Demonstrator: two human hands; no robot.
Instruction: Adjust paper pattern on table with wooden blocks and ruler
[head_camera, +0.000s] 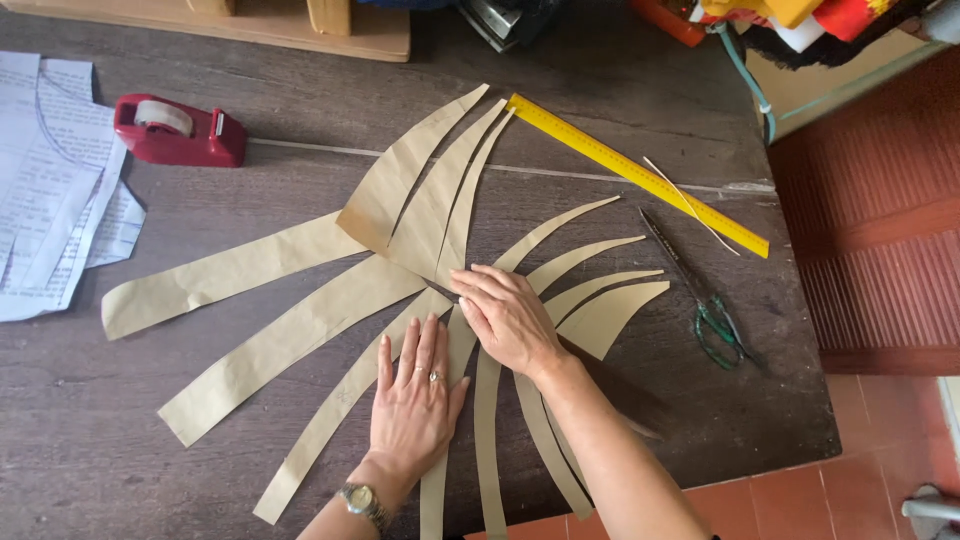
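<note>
Head view: both my hands, left (415, 395) and right (508, 318), press flat with fingers spread on fanned tan kraft-paper strips (300, 335), pinning them to the dark wooden table (250, 120).

Our two bare hands and forearms, no sleeves

On our left hand (415, 395) we wear a ring with a small stone; a metal-banded wristwatch (362, 501) circles that wrist. Our right hand (508, 318) wears nothing.
</note>
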